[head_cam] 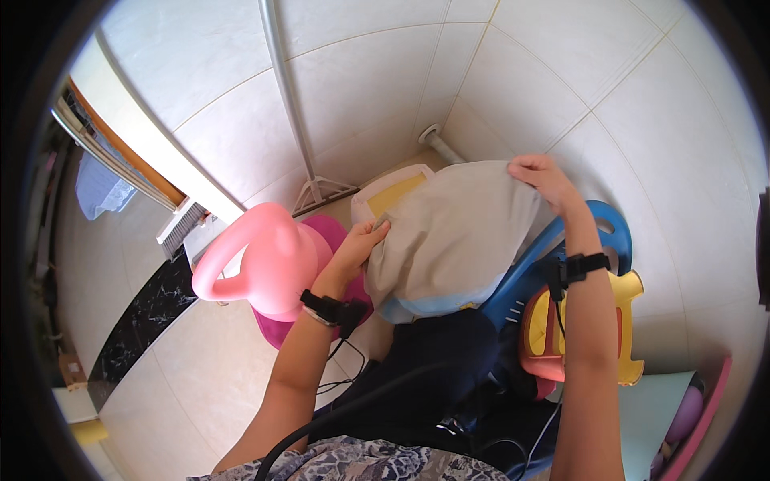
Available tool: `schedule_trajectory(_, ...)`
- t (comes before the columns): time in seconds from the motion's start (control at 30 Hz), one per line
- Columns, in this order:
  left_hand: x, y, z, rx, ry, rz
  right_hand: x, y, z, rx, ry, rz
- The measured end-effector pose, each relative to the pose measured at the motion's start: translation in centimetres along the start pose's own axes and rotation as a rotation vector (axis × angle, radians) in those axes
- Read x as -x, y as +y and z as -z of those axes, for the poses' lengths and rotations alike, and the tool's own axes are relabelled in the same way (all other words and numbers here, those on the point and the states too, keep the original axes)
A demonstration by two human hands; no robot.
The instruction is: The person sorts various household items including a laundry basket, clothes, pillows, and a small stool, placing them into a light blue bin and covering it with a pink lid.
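A beige-grey cloth [457, 222] is spread between my two hands, its lower part lying over my knees. My left hand [360, 243] pinches a bunched fold at its left edge. At the far upper right corner, my right hand [544, 180] grips the cloth between thumb and fingers. Light blue fabric [445, 305] shows along the near edge; whether it belongs to the same piece I cannot tell. Behind the cloth lies a yellow panel with a pale border [400, 195], partly hidden.
A pink plastic object with a looped handle [271, 261] stands left, over a magenta base [267, 327]. Blue plastic [604, 231] and a yellow plastic piece [630, 324] are at right. A metal-poled floor squeegee [313, 187] leans on the tiled wall [373, 90]. A broom [183, 225] stands near the doorway.
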State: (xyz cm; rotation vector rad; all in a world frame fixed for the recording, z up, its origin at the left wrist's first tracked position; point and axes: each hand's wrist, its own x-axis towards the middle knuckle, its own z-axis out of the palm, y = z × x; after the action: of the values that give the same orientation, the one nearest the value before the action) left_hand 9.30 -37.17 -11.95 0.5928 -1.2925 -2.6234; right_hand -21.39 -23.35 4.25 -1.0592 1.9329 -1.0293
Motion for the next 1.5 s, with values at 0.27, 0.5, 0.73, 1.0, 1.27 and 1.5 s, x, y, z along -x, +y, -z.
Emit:
schedule_trajectory(0.27, -14.0, -6.0, 8.6, -0.199, 1.246, -0.134, -15.2, 15.0, -7.9, 0.216, 0.291, -0.109)
schedule_trajectory(0.5, -17.7, -5.6, 15.4, -0.48, 1.34, -0.12, -18.9, 16.4, -8.4, 0.25, 0.065, -0.227)
schedule_trajectory(0.73, -20.5, -2.9, 15.5, -0.744, 1.212, -0.068, -20.8, 19.7, -12.0, -0.212, 0.49, 0.258)
schedule_trajectory(1.0, -20.3, -3.6, 19.1, -0.853, 1.134, 0.069, -16.0, 22.3, -12.3, 0.351, 0.413, -0.278)
schedule_trajectory(1.27, -20.1, -7.0, 22.9, -0.561, 1.202, -0.045, -14.5, 19.0, -16.0, 0.351, 0.255, -0.446)
schedule_trajectory(1.5, -21.7, -8.7, 25.2, -0.39, 1.064, 0.065, -15.6, 25.6, -12.7, -0.96, 0.91, -0.731)
